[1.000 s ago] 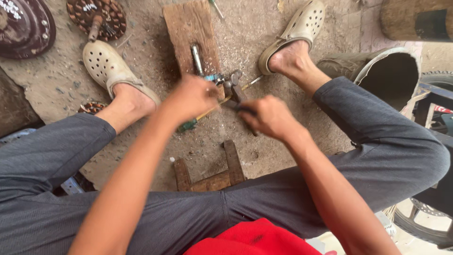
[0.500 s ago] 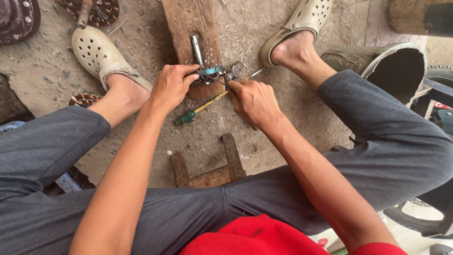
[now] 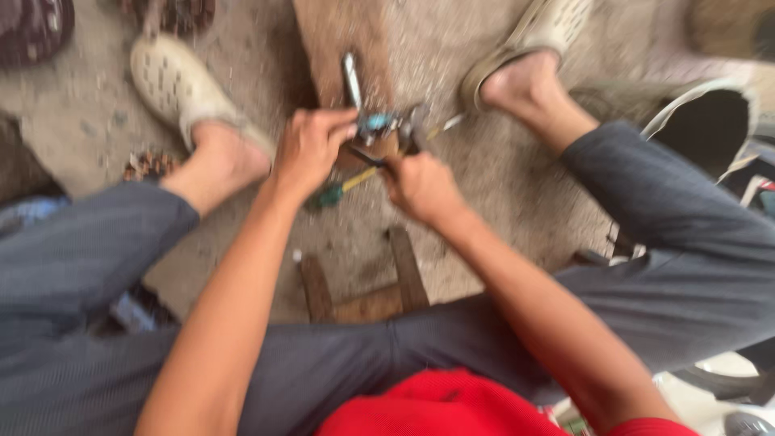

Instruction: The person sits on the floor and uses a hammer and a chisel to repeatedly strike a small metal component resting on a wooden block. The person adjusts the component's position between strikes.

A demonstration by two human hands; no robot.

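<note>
Hands meet at twelve o'clock over a wooden block [image 3: 339, 40]: left hand [image 3: 311, 149] fingers clamped on a small, stiff-looking teal-and-metal part [image 3: 379, 125], best gripped by its body, right hand [image 3: 420, 182] closed around a thin tool [image 3: 363, 155].

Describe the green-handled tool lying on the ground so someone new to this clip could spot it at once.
Start at the wooden plank on the ground between the two sandalled feet. At its near end the left hand grips a small metal part. Just below that hand lies the screwdriver, the only thing there with a green handle and yellow shaft.
</note>
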